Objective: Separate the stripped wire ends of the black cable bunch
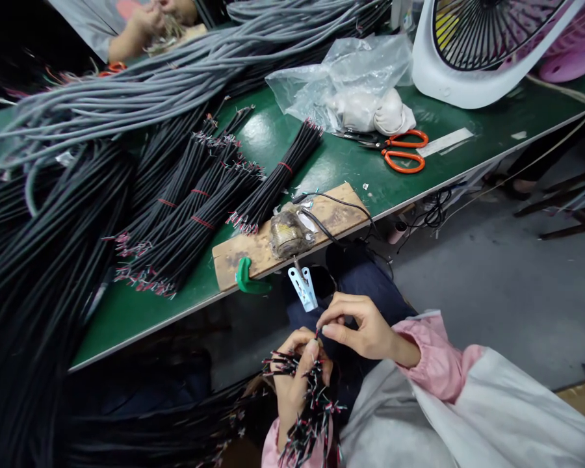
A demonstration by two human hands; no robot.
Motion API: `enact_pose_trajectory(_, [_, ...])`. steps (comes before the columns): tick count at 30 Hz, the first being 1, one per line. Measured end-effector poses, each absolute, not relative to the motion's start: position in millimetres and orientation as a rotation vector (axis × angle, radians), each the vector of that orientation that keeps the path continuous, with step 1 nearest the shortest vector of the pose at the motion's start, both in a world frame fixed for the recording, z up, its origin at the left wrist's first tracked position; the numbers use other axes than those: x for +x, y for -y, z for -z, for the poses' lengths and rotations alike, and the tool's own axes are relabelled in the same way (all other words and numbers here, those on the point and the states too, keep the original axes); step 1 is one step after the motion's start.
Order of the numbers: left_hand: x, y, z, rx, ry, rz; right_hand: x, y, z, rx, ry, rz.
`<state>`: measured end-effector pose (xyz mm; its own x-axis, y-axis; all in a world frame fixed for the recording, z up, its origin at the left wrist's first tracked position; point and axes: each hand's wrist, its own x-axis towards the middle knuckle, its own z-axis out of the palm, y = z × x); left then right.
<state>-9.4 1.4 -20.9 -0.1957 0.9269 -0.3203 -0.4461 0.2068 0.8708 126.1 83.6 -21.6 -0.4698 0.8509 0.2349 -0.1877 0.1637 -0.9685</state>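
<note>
Bunch of black cables (306, 422), short and bristling with stripped red, green and white tips, sits low and near, below the table edge in the person's lap. The left hand (295, 380) is clenched round it, the tips fanning out past the fist. The right hand (365, 328) pinches a single wire end (316, 335) at the top of the bunch between thumb and forefinger. Just beyond hangs a white clip (305, 287) from a wooden board (331, 214), which a green clamp (247, 276) holds to the green table (127, 312). Farther left lie tied bundles (199, 208) of the same black cable; far right, orange scissors (405, 151) beside a plastic bag (351, 78).
</note>
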Motion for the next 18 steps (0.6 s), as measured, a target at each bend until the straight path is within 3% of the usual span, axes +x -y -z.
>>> enact_pose_trajectory(18, [-7.2, -10.7, 22.2, 0.483, -1.088, -1.443, 120.7, -95.4, 18.9, -0.621, 1.581, -1.516])
